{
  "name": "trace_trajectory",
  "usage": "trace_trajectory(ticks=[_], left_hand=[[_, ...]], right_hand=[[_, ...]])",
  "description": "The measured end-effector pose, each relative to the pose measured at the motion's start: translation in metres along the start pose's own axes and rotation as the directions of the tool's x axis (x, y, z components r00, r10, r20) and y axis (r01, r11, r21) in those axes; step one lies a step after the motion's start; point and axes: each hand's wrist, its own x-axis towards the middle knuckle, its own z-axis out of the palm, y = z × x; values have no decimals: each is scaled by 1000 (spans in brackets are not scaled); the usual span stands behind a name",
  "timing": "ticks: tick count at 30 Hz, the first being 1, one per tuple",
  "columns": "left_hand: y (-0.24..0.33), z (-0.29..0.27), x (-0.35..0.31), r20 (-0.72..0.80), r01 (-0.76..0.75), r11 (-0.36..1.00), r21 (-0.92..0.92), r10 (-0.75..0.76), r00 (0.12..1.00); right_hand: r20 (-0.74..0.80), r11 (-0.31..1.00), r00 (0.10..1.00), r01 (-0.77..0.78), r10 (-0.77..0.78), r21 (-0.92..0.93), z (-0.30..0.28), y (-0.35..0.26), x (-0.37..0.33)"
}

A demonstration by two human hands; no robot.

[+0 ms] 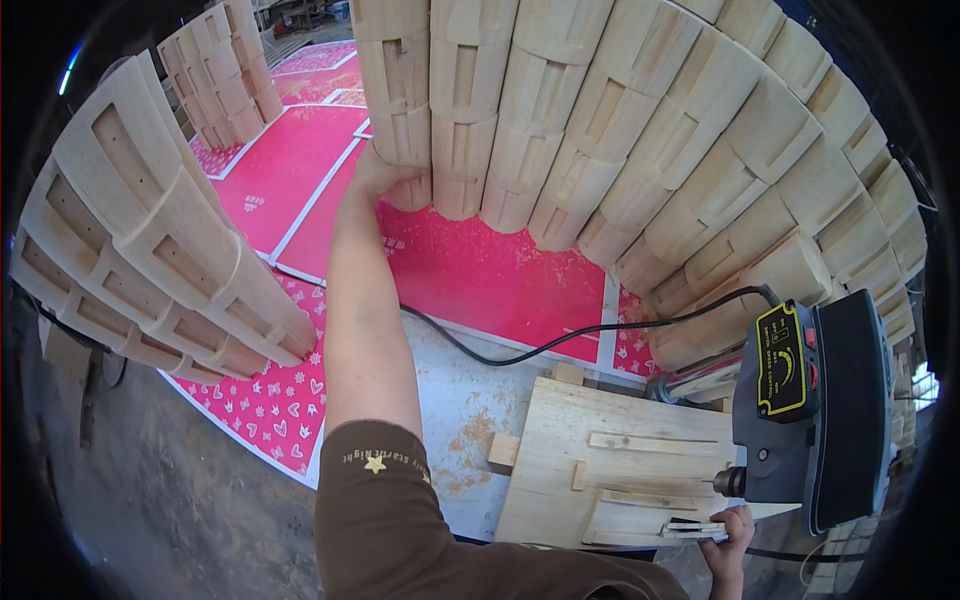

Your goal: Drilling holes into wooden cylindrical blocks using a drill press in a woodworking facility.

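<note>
My left arm reaches across to tall stacks of pale curved wooden pieces (520,130). At the foot of the leftmost stack, my left hand (385,180) grips the lowest curved wooden piece (408,140), the thumb on its face and the other fingers hidden behind. My right hand (733,537) is at the lower right, its fingers closed on the end of a small pale slotted piece (690,529). That piece lies at the edge of a wooden board (560,440) with strips fixed on it. Just above the right hand is the chuck (730,482) of a drill press (815,410).
A black cable (490,360) runs from the drill press across the white, sawdust-strewn bench top (450,400). More curved wooden stacks (160,230) stand on the left, on pink printed sheets (290,170). A small wood block (503,450) sits beside the board.
</note>
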Motion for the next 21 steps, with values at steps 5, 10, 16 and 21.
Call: trace_trajectory(ticks=[5, 10, 16, 21], left_hand=[[0, 1, -5, -43, -37, 998, -58, 35, 998], [12, 2, -14, -66, -51, 999, -14, 50, 997], [15, -5, -35, -72, -56, 998, 34, 59, 996], [7, -9, -51, -33, -84, 994, 70, 87, 996]], right_hand=[[7, 999, 1000, 17, -17, -43, -3, -3, 2], [-77, 993, 992, 98, -102, -60, 0, -7, 5], [-41, 996, 996, 79, -81, -50, 1, -4, 5], [-23, 997, 997, 77, -78, -30, -1, -8, 10]])
